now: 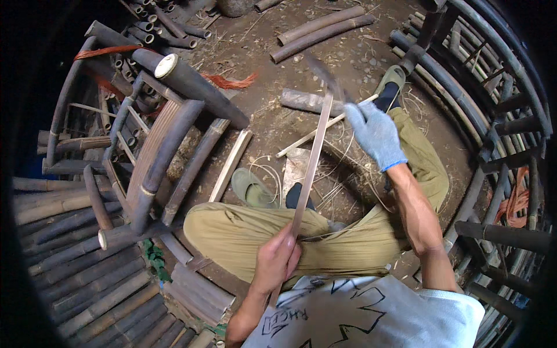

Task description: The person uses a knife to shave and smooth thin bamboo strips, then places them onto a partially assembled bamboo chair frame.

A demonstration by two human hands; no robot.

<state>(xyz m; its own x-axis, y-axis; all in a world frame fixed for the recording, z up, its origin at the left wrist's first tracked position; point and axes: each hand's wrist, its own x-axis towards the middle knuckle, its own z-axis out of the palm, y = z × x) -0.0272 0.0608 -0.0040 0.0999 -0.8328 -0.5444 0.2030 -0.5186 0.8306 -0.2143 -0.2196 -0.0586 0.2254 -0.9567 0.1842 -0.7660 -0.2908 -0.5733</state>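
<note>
My bare left hand (277, 258) is closed round the lower part of a long, flat bamboo strip (312, 162). The strip slants up and away from my lap, its far end near the dark blade of a knife (322, 74), smeared by motion. In a grey-blue work glove, my right hand (377, 134) is closed at the near end of this knife; its handle is mostly hidden by the fingers. Whether the blade touches the strip I cannot tell. Just beyond, a short, thick bamboo log (304, 100) lies on the ground, with a thin pale stick (310, 136) slanting below it.
Bamboo chair frames stand at the left (152, 168) and right (502, 130). Bamboo poles (87, 272) are laid side by side at lower left. Two cut bamboo pieces (322, 35) rest on the dirt ahead, near orange twine (232, 81). Thin shavings (336, 191) lie between my legs.
</note>
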